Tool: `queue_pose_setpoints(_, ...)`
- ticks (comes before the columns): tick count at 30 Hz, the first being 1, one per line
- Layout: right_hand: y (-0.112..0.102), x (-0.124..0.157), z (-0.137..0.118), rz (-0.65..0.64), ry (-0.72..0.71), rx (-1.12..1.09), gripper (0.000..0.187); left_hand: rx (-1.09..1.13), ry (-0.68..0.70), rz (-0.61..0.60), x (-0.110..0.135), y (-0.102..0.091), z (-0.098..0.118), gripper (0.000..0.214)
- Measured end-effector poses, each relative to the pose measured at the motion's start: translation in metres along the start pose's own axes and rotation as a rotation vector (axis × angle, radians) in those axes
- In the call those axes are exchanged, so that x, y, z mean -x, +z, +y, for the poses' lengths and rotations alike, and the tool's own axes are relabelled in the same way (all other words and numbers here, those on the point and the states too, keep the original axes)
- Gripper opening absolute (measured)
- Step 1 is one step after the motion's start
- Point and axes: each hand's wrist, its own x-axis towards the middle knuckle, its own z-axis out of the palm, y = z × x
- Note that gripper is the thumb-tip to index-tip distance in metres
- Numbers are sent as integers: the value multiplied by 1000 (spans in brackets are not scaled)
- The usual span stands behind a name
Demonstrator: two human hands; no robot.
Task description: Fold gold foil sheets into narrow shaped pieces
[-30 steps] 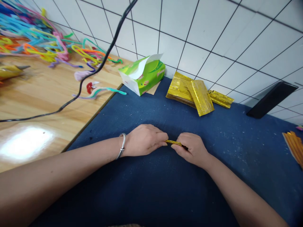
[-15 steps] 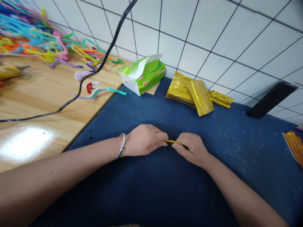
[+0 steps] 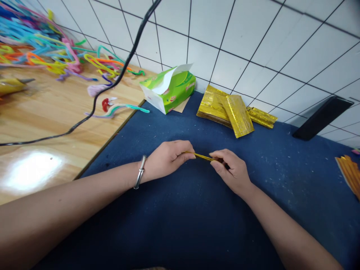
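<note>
Between my two hands stretches a thin piece of folded gold foil paper, seen nearly edge-on. My left hand, with a silver bangle at its wrist, pinches the paper's left end between thumb and fingers. At the other end, the thumb and forefinger of my right hand close on the paper, while its other fingers curl underneath. Both hands are above the dark blue table surface. Behind them lie a stack of gold foil sheets and a loose sheet leaning on it.
A green tissue pack stands by the tiled wall. Right of the stack is a folded gold piece, then a black slab. Orange-gold folded strips lie far right. A black cable crosses the wooden table, which holds colourful pipe cleaners.
Both hands have moved slightly up and away from me with the foil paper. The right hand's fingers have loosened and opened a little, and more of the paper shows between the hands.
</note>
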Motion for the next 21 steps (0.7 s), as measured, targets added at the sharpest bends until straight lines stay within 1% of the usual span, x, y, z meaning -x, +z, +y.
queue_pose_setpoints(3, 4, -1, 0, -36, -111, 72, 18, -62, 73, -62, 1, 3, 3, 18)
queue_pose_setpoints(4, 5, -1, 0, -51, -151, 94, 17, -52, 82, -78, 1, 4, 5, 18)
queue_pose_setpoints(6, 6, -1, -2, -49, -194, 125, 15, 15, 55, -75, 1, 5, 8, 17)
queue_pose_setpoints(10, 6, 0, -5, 8, -161, 148, 17, 329, -114, 0, 0, 3, 11, 15)
queue_pose_setpoints(13, 8, -1, -4, -19, -126, 173, 22, 508, -204, 9, -1, 2, 10, 15)
queue_pose_setpoints(15, 10, -1, -4, -51, -135, 202, 24, 527, -208, -8, -2, 3, 9, 15)
queue_pose_setpoints(18, 12, -1, -5, -90, -173, 243, 24, 508, -175, -57, -2, 6, 10, 14)
queue_pose_setpoints(21, 12, 0, -8, -94, -164, 215, 23, 554, -207, -24, -1, 7, 13, 14)
